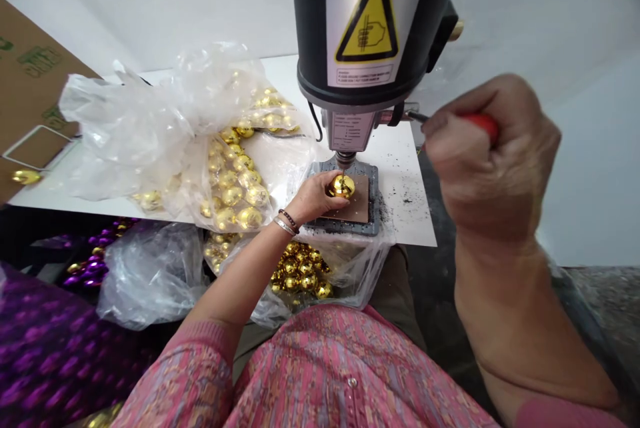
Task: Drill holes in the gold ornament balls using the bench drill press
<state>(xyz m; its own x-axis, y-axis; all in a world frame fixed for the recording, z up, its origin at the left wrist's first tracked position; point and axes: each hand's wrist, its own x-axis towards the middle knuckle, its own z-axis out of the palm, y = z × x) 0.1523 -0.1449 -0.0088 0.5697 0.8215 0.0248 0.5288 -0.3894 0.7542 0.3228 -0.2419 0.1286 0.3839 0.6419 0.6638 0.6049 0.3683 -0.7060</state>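
My left hand (320, 198) is closed round a shiny gold ball (342, 186), thumb and fingers on its sides. The ball rests on a brown board (357, 205) that lies on the grey base (373, 221) of a drill press (313, 35). Directly above the ball is the drill chuck (345, 158), its thin bit reaching down to the top of the ball. At the right, my right hand (490, 155) is wrapped round the red knob (483, 127) of the press's lever. Dark shavings lie around the base.
Clear plastic bags (135, 128) with gold balls (233, 196) cover the left of the white table (417, 215). An open bag of smaller gold balls (300, 271) sits below its front edge. A cardboard box (35, 75) stands far left, with purple balls (103, 238) lower down.
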